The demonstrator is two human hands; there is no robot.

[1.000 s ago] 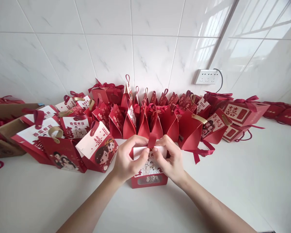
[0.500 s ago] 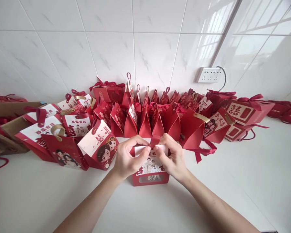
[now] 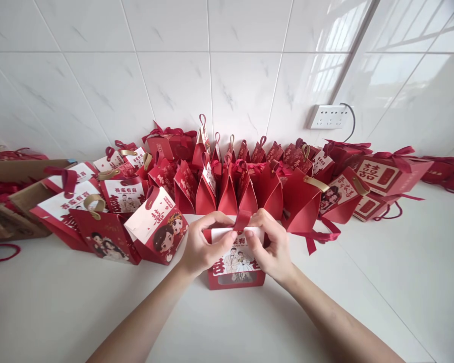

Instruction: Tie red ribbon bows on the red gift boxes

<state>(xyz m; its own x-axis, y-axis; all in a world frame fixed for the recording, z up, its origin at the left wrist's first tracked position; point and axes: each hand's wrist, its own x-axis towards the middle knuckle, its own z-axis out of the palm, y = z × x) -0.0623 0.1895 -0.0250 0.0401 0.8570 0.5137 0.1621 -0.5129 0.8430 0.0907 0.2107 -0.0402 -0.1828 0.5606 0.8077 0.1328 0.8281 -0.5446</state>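
Upright on the white surface in front of me is a red and white gift box point(image 3: 237, 280), with a printed couple and a clear window low on its face. My left hand point(image 3: 208, 244) pinches its top edge on the left, thumb in front and fingers behind. On the right, my right hand point(image 3: 270, 244) grips the same edge in a like way. Between my thumbs a red ribbon handle point(image 3: 242, 220) loops up from the top. My fingertips behind the box are hidden.
Rows of red gift boxes point(image 3: 227, 194) stand behind it. A box with cartoon faces point(image 3: 157, 227) leans at the left, near a brown cardboard box point(image 3: 32, 201). Ribboned boxes point(image 3: 386, 174) are stacked at the right. A white socket strip point(image 3: 328, 117) sits by the tiled wall point(image 3: 174, 80).
The camera view has shifted slightly, so the scene sits a little farther right. Both hands keep their hold on the box's top edge, with the thumbs barely moved.
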